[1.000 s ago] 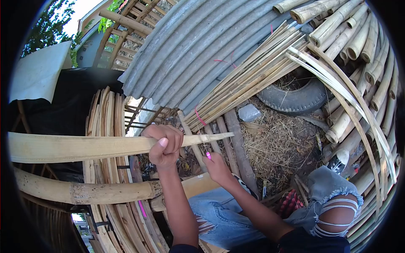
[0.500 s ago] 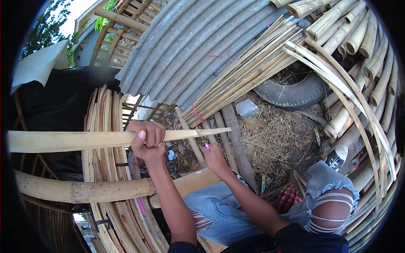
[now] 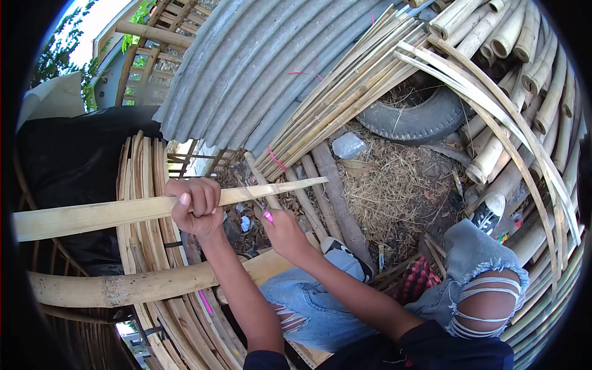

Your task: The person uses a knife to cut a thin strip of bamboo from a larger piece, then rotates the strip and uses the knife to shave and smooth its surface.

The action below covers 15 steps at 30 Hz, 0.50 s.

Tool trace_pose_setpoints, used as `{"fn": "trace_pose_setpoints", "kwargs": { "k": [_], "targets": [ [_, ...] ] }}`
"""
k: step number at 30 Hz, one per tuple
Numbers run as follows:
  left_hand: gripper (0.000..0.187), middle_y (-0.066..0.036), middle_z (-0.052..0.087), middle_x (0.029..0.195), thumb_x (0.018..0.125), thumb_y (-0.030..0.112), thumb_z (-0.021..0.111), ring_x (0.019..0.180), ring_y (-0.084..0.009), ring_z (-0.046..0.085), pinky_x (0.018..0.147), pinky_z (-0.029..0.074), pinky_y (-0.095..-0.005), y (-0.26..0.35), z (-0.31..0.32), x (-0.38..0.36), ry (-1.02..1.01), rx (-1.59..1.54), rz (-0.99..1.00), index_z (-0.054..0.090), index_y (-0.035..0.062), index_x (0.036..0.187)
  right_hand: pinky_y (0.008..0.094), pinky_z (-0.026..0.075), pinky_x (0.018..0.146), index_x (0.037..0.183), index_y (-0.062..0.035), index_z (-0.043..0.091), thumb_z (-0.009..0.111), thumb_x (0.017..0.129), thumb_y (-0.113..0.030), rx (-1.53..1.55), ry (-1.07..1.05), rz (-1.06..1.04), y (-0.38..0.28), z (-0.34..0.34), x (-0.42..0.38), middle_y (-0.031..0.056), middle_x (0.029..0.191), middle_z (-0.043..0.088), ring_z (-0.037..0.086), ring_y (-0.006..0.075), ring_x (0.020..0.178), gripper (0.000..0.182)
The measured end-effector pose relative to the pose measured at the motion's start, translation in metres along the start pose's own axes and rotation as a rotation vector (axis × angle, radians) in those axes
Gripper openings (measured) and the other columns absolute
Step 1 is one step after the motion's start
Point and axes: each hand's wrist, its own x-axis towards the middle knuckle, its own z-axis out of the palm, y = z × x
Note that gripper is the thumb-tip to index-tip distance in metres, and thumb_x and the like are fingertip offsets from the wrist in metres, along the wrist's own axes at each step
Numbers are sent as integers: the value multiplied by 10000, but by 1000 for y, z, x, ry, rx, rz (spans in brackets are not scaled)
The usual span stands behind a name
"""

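Note:
My left hand (image 3: 197, 206) is closed in a fist around a long, flat bamboo strip (image 3: 98, 216), held almost level with its narrow tip pointing right. Fingers curled, my right hand (image 3: 287, 235) grips a knife (image 3: 268, 217) by its pink handle. The thin blade crosses the strip a little to the right of my left fist; its exact contact with the strip is hard to make out. Below the strip, a thick bamboo pole (image 3: 154, 285) runs sideways under my left forearm.
Split bamboo slats (image 3: 148, 240) are stacked at left. A tied bundle of strips (image 3: 345, 102) leans against corrugated metal sheets (image 3: 228, 74). An old tire (image 3: 413, 120) lies on straw-covered ground, and bamboo poles (image 3: 518, 37) are piled at right. A clear plastic piece (image 3: 349, 145) sits near the tire.
My right hand has drawn the knife leftward along the strip, closer to my left fist. The left hand keeps its grip, while the whole view has shifted slightly.

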Motion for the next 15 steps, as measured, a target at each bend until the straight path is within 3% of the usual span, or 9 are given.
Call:
{"fn": "trace_pose_setpoints", "kwargs": {
  "k": [3,4,5,7,9,11,13,15],
  "targets": [
    [284,56,259,356,804,103,488,277,-34,190,291,222,-178,-1,0,0,-27,-7,-1,291,152,605,503,439,689,728,77,588,526,828,-193,-180,107,153,59,4,5,307,704,559,559,465,743,295],
    [275,54,259,361,805,103,489,282,-38,185,296,226,-179,1,3,0,107,21,18,296,149,614,506,445,665,725,76,594,526,827,-184,-195,188,74,63,5,14,300,697,562,559,465,716,288],
    [275,54,259,361,805,103,489,282,-38,185,296,226,-179,-1,-1,6,94,21,15,296,149,614,506,445,665,725,76,594,526,827,-184,-187,199,73,68,9,19,300,697,562,559,465,716,288],
    [267,54,259,365,807,106,490,286,-39,183,302,230,-178,-1,-13,3,177,16,2,302,148,621,502,454,653,740,80,597,517,832,-176,-83,56,176,25,-7,10,291,705,576,567,458,708,284],
    [274,57,251,366,810,101,481,289,-37,185,305,222,-180,-1,-13,3,163,2,3,293,152,618,499,458,657,760,90,592,512,835,-175,-81,68,102,19,-6,11,297,724,579,574,450,726,287],
    [281,59,240,367,816,96,469,293,-35,181,308,215,-180,1,-3,1,-32,-5,-18,283,157,615,498,456,668,766,90,591,513,832,-169,-136,105,141,37,1,13,297,722,577,574,450,734,278],
    [280,60,233,368,819,93,461,294,-35,175,309,213,-180,1,-2,-2,-64,30,-5,277,159,619,498,455,673,769,90,590,514,831,-165,-162,134,152,31,-4,16,297,721,576,574,450,738,274],
    [272,60,236,368,819,98,465,292,-35,172,309,213,-179,0,-4,1,116,49,-2,281,156,627,499,434,707,764,110,579,521,824,-166,-154,45,256,24,-11,22,315,776,563,557,458,787,288]
  ]
}}
